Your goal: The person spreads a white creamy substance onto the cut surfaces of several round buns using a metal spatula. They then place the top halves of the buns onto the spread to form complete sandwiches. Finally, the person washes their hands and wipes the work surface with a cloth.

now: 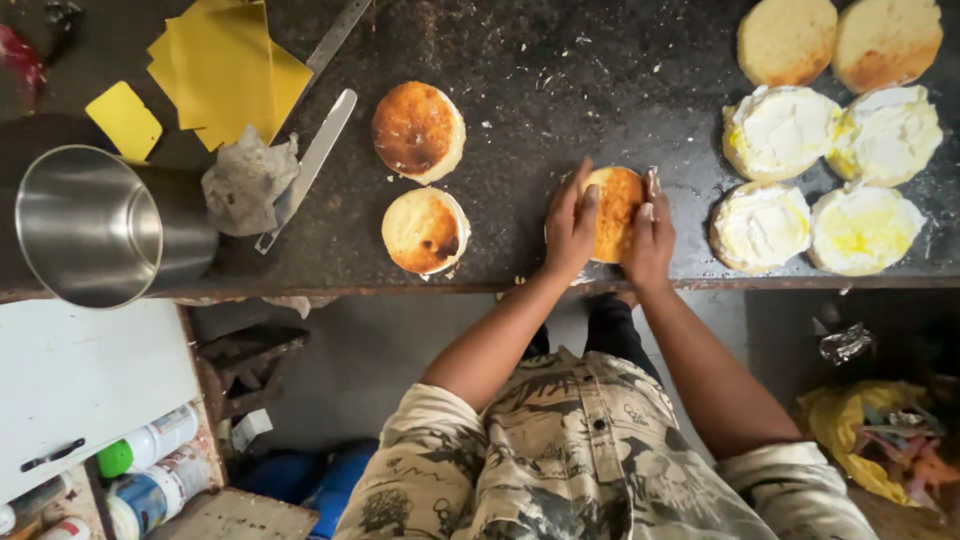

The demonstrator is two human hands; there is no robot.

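Note:
Both my hands clasp a round toasted bun (612, 212) at the front edge of the dark counter (560, 90). My left hand (570, 228) presses its left side with the fingers over the top. My right hand (650, 238) cups its right side. Two more browned buns (418, 130) (425, 230) lie to the left of my hands. On the right sit several bun halves spread with white cream (780, 130), some with yellow streaks (862, 230), and two plain halves (787, 38) behind them.
A steel cup (95, 225) lies on its side at the left. Nearby are yellow sheets (225, 70), a yellow scraper (122, 120), a crumpled grey wad (248, 180) and a long knife (312, 160). Bottles (150, 440) stand below left; a yellow bag (860, 430) lies below right.

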